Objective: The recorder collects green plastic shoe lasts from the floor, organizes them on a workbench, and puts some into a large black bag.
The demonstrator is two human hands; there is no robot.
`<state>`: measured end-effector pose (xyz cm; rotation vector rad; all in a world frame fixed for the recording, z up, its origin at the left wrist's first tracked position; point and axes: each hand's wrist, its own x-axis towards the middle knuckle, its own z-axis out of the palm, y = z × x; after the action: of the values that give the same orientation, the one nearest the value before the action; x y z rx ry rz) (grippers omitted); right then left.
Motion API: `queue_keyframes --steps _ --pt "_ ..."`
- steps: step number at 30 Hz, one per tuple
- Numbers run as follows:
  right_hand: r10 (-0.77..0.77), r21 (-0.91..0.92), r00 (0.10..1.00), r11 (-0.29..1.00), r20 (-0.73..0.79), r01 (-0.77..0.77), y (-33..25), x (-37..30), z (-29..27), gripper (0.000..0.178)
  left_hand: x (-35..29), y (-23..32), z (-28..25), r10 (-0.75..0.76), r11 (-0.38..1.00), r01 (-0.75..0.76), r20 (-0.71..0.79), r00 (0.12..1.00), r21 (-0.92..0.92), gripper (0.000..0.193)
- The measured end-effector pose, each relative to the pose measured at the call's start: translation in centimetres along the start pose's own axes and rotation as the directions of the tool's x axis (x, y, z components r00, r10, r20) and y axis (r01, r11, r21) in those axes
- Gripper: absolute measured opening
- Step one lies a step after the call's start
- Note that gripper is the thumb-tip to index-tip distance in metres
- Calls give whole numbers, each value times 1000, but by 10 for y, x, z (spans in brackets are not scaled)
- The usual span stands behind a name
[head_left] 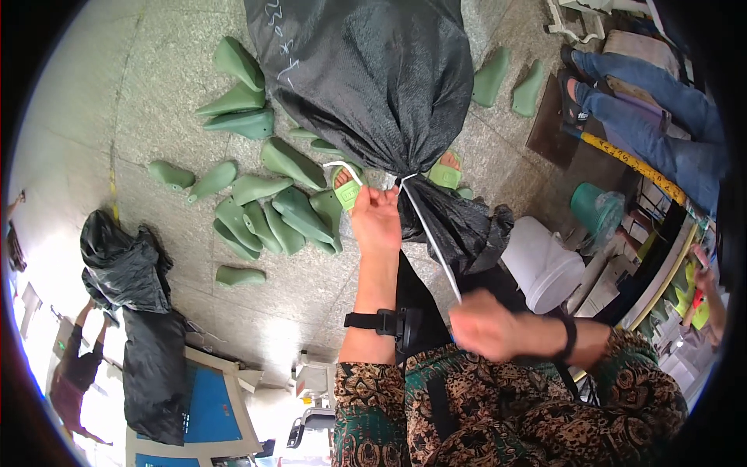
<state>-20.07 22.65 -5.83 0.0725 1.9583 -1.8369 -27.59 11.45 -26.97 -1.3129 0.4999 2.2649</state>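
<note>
A big, full black plastic bag [366, 78] lies in front of me, its neck gathered tight and bound with a white cord [430, 233]. My left hand [375, 219] is at the left of the neck, palm up, fingers curled on one end of the cord, which sticks out past the fingertips. Down near my body, my right hand [486, 325] is a blurred fist closed on the other end, and the cord runs taut from it to the neck. Below the tie, the bag's loose mouth [459, 226] hangs crumpled.
Several green shoe lasts [299, 214] lie on the floor at the left, and two more [492, 76] at the right of the bag. At right stand a white bucket [545, 265] and a green bin [591, 208]. Other people are at both sides. More black bags [128, 261] stand at left.
</note>
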Motion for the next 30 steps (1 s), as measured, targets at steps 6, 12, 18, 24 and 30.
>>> queue_keyframes --steps 6,12,18,24,30 --pt "-15 144 997 990 82 3 -32 -35 -36 29 -15 12 30 -12 994 9 27 1000 113 20" --pt "-211 155 977 966 4 208 -40 12 -16 28 -22 -15 26 -65 503 -152 213 975 851 48" --pt "-264 -221 933 922 245 319 -46 73 -29 21 3 -41 -17 150 48 51 -58 987 998 68" --pt "75 -633 958 735 -276 -241 87 86 -129 14 0 -43 -18 33 -17 -61 62 998 998 58" --pt "400 -672 914 660 -65 -336 159 112 -80 11 -9 -31 -22 241 -263 -424 485 841 866 71"
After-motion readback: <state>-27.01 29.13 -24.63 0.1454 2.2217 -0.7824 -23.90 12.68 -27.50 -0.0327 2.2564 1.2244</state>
